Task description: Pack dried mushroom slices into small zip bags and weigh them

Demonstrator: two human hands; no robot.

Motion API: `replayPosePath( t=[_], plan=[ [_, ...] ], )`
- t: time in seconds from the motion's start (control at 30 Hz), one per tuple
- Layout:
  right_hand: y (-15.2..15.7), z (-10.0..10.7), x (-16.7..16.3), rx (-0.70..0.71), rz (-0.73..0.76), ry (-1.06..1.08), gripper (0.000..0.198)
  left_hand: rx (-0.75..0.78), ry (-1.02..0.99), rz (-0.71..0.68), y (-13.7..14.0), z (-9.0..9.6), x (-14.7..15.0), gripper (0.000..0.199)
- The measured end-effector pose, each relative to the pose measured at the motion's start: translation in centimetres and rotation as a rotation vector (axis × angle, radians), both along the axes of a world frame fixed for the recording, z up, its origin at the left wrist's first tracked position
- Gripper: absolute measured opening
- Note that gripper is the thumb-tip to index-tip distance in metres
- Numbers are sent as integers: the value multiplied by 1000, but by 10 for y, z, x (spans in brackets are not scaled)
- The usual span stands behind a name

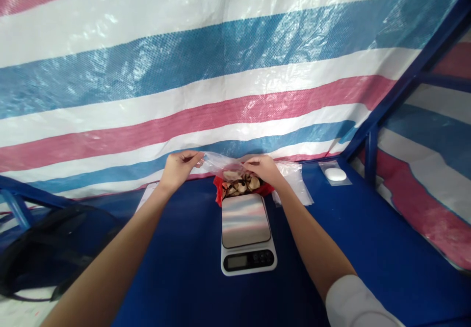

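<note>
From where I'm standing, the one view, from the head camera, is showing both bare hands working at the far side of the blue table [176,248], close to the striped sheet [206,91]. The left hand [182,167] is pinching one end of a clear plastic bag [221,161] between thumb and fingers, and the right hand [265,168] is closing its fingertips on the other end. The bag is stretching left to right between them, its longer visible run going sideways, so neither hand is clearly nearer to it. What matters most is that the dried slices [242,186], sitting in an opened red bag [218,189], are lying just below the clear bag on the near side, and the right hand is hanging nearer to them than the left. The kitchen scale [246,224] is resting right in front of the red bag, its bare plate facing up. More clear bags [300,185] are lying just right of the right hand, and a small packet with a white object [335,174] is lying farther right. The clear film is blurring into the sheet, so I can't make out its mouth or whether it is touching the slices; the display is unreadable, and the left forearm is partly hiding a pale sheet of paper [146,195].
</note>
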State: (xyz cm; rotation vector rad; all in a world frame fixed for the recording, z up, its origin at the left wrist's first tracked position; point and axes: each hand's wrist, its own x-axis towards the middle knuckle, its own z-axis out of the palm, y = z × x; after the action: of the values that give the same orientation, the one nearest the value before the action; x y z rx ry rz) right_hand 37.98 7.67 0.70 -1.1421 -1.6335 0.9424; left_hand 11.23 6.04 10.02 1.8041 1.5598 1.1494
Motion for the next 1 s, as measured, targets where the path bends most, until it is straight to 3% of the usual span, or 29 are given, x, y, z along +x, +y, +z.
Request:
replayPosePath(
  t=[0.23, 0.57, 0.83, 1.0],
  plan=[
    [-5, 4, -13, -79, 95, 147, 21, 43, 105, -82, -1, 6, 11, 31],
    [-6, -3, -21, -162, 70, 187, 23, 95, 86, -92, 6, 18, 26, 30],
    [-8, 7, -17, -61, 86, 161, 35, 79, 80, -92, 4, 36, 34, 27],
    [-5, 6, -11, -112, 29, 219, 32, 102, 71, -108, 10, 42, 37, 27]
  ],
)
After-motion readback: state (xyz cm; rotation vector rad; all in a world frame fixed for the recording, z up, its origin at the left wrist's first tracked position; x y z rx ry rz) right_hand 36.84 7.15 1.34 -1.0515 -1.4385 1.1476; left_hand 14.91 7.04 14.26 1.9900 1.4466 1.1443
